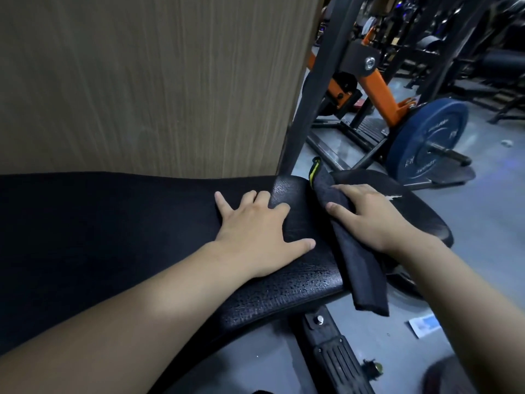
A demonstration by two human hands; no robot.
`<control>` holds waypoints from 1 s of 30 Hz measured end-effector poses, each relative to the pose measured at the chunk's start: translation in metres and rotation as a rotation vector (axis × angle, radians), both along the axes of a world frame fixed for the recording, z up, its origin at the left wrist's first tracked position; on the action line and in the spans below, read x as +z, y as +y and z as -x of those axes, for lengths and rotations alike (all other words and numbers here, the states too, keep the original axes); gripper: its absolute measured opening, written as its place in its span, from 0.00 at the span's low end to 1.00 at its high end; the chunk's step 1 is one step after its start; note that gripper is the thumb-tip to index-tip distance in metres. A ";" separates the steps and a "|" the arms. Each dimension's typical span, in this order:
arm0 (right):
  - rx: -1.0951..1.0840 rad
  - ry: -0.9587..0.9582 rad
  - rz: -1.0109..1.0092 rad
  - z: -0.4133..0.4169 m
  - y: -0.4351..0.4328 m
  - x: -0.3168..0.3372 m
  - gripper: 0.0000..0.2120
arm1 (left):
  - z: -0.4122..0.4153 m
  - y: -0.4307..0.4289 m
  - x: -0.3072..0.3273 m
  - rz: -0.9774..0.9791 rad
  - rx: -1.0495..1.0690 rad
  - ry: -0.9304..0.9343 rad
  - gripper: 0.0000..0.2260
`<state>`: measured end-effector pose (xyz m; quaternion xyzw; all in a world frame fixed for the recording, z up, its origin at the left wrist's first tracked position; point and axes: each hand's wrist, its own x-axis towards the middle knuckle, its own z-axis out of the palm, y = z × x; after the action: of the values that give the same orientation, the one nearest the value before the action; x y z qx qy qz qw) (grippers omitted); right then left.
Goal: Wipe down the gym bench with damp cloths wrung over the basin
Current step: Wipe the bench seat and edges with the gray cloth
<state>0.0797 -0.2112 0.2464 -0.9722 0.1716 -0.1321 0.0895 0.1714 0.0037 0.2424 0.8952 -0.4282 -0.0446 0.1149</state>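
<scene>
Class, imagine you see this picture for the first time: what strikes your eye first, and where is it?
The left hand lies flat on the black bench at centre, and the right hand beside it grips a dark cloth draped over the pad's edge. At the upper right a blue weight plate and an orange frame stand out; a wood panel fills the upper left.

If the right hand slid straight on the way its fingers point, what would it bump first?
Probably the left hand, lying flat on the bench just ahead of the right hand, which holds the cloth.
</scene>
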 end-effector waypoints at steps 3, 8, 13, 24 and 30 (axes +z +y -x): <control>0.013 -0.050 -0.001 0.025 0.007 -0.008 0.31 | 0.006 0.006 0.004 -0.021 0.002 0.024 0.36; -0.099 -0.317 -0.059 0.071 0.040 -0.030 0.25 | 0.019 0.029 0.007 -0.060 0.031 0.028 0.34; -0.181 -0.662 -0.129 0.074 0.076 -0.053 0.20 | 0.028 0.076 0.003 -0.067 0.049 -0.033 0.34; 0.267 -0.419 -0.113 0.064 0.182 -0.052 0.33 | 0.039 0.203 0.014 -0.037 0.186 -0.085 0.37; 0.561 0.004 -0.211 0.066 0.193 -0.022 0.48 | 0.032 0.256 0.009 -0.020 0.234 -0.097 0.36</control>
<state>0.0133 -0.0185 0.2242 -0.9672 -0.0910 -0.0817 0.2225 0.1390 0.2598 0.2517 0.9413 -0.3254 0.0080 0.0895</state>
